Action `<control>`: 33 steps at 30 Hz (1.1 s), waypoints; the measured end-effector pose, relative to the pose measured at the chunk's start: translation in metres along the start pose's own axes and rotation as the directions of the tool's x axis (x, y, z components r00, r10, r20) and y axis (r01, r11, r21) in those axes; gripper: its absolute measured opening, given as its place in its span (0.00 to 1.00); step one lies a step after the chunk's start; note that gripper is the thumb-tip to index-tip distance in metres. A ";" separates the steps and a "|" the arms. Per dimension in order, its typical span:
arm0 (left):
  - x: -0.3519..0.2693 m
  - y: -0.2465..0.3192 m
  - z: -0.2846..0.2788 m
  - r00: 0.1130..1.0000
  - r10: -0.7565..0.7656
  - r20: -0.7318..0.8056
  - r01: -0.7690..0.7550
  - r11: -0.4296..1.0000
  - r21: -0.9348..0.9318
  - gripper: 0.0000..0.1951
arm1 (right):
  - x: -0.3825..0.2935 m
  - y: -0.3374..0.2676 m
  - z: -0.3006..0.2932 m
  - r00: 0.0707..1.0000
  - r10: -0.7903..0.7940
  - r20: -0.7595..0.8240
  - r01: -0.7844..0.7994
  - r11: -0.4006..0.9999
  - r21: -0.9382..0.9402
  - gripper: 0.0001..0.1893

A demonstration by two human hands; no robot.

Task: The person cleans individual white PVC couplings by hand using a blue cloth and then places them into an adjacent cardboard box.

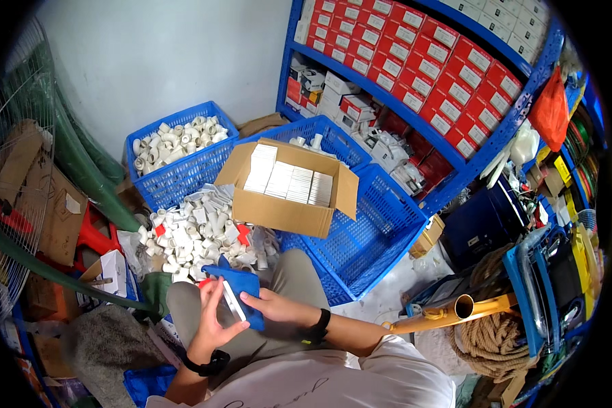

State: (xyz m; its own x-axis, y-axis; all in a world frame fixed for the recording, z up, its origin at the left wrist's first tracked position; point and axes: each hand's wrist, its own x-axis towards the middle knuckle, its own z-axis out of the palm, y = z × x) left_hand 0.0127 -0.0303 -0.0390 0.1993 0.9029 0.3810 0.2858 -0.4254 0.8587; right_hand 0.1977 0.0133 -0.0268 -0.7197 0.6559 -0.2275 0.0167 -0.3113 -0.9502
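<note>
A white plastic plate, thin and seen nearly edge-on, is held by its edges between the thumb and fingers of my left hand. My right hand grips a blue cloth, which lies against the plate's right side. Both hands are above my lap. Beyond them, an open cardboard box holds rows of white flat pieces and rests on blue plastic crates. A heap of white plastic pipe fittings lies on the floor in front of my knees.
One blue crate holds white pipe elbows; another blue crate stands right of the box. Blue shelving carries red boxes. Coiled rope and a yellow metal tube are at the right. Green-wrapped lengths lean at the left.
</note>
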 end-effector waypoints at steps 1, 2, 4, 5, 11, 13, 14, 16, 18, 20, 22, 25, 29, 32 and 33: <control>0.000 -0.001 0.001 0.999 -0.007 -0.033 0.006 0.999 -0.044 0.49 | 0.001 0.001 0.000 1.000 -0.013 -0.005 0.013 0.999 -0.034 0.22; 0.001 -0.002 0.002 0.999 -0.003 -0.037 0.001 0.999 -0.044 0.49 | 0.002 -0.001 -0.002 1.000 -0.015 -0.004 0.015 0.999 -0.040 0.22; -0.001 -0.004 0.001 0.999 -0.037 -0.038 0.034 0.997 -0.072 0.49 | 0.003 -0.001 -0.001 0.999 -0.041 -0.029 0.038 0.995 -0.089 0.22; 0.000 -0.003 0.000 0.998 -0.038 -0.041 0.035 0.997 -0.069 0.49 | 0.001 -0.004 0.001 0.999 -0.041 -0.024 0.039 0.995 -0.089 0.22; 0.003 -0.009 -0.003 0.998 0.065 -0.003 -0.064 0.989 0.134 0.48 | -0.008 -0.025 0.001 0.998 -0.032 -0.046 0.036 0.996 0.079 0.20; 0.003 -0.010 -0.006 0.998 0.051 0.021 -0.053 0.992 0.116 0.48 | -0.003 -0.016 -0.002 0.998 -0.039 -0.046 0.044 0.993 0.107 0.21; 0.003 -0.010 -0.006 0.998 0.034 0.043 -0.038 0.994 0.100 0.48 | -0.002 -0.012 -0.004 0.998 -0.045 -0.041 0.050 0.989 0.138 0.21; -0.001 -0.014 -0.004 0.999 0.037 0.030 -0.039 0.996 0.081 0.48 | -0.002 -0.011 -0.003 0.999 -0.021 -0.038 0.026 0.989 0.146 0.21; -0.002 -0.013 -0.003 0.999 0.039 0.020 -0.040 0.997 0.060 0.48 | -0.001 -0.008 -0.002 0.999 0.004 -0.037 0.002 0.988 0.156 0.22; 0.000 -0.009 -0.003 0.999 0.030 0.028 -0.031 0.998 0.062 0.49 | 0.003 0.002 0.001 0.995 -0.037 -0.091 0.045 0.995 0.089 0.22; -0.001 -0.009 -0.003 1.000 0.012 0.017 -0.012 1.000 0.000 0.49 | 0.006 0.004 0.001 0.997 -0.028 -0.076 0.035 0.995 0.088 0.22; 0.001 -0.006 -0.003 1.000 -0.011 0.002 0.011 0.994 -0.110 0.49 | 0.011 0.013 -0.003 0.999 0.003 -0.047 0.000 0.998 0.065 0.21; 0.001 0.000 -0.002 0.998 0.004 -0.055 -0.017 0.971 -0.240 0.50 | 0.014 0.010 -0.003 0.999 0.019 -0.037 -0.017 0.998 0.058 0.21; 0.002 0.001 -0.001 0.997 -0.008 -0.079 -0.014 0.959 -0.283 0.50 | 0.014 0.007 0.000 0.998 -0.009 -0.057 0.012 0.998 0.066 0.21; 0.002 0.002 0.000 0.995 -0.023 -0.098 -0.008 0.950 -0.311 0.50 | 0.014 0.009 -0.001 0.998 -0.008 -0.057 0.012 0.998 0.066 0.21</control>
State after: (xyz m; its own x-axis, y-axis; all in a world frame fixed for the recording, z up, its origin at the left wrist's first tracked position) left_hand 0.0132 -0.0295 -0.0364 0.1002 0.9143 0.3924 -0.0217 -0.3923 0.9196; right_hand 0.1880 0.0204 -0.0383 -0.6790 0.6967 -0.2316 -0.0375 -0.3479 -0.9368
